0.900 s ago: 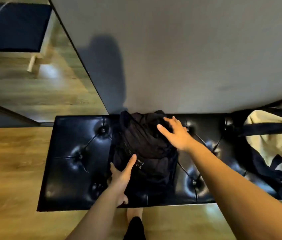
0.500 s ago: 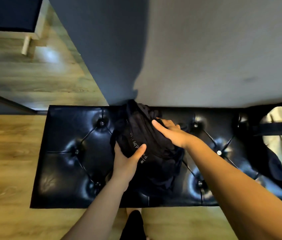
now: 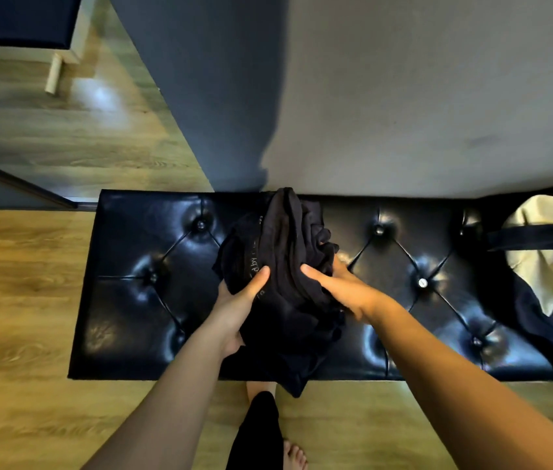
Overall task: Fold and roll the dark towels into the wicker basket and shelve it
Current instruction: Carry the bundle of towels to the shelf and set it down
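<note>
I am gripping the bunched dark towel (image 3: 288, 283) between both hands above the middle of the tufted desk (image 3: 139, 300); my left hand (image 3: 237, 300) is clasping its left side, my right hand (image 3: 339, 290) its right; bare desk is lying open to either side, a wall (image 3: 403, 96) at its far edge.

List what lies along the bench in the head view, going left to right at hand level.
Bare floor → left end of the tufted black bench → left hand → dark towel bundle → right hand → cream and navy bag.
</note>
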